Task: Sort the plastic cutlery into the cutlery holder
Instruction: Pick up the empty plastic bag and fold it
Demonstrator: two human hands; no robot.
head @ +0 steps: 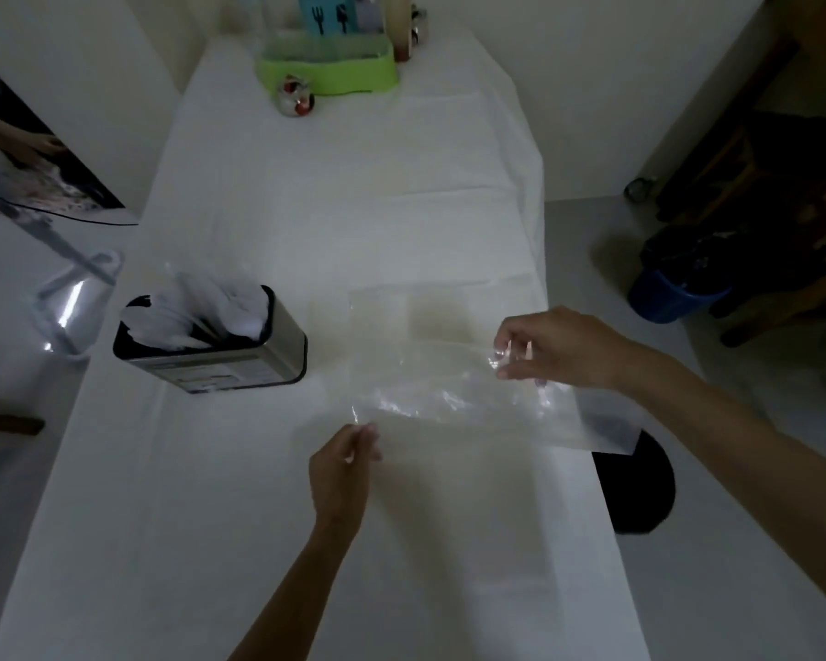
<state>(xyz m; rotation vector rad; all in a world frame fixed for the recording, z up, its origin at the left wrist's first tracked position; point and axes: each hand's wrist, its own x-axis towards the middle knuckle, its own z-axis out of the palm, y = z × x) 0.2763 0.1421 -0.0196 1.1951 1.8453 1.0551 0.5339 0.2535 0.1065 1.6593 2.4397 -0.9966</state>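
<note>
Pinching clear bag (pixel 449 374) with your left hand (pixel 342 474) and right hand (pixel 559 348) | white cutlery (pixel 196 312) fills holder (pixel 215 345)

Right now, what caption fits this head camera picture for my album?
Both hands, left hand and right hand, hold a clear plastic bag beside the filled cutlery holder.

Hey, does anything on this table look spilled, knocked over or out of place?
Nothing spilled. The cutlery holder stands upright with white cutlery inside. Both hands, left hand and right hand, hold an empty-looking clear plastic bag above the table.
</note>
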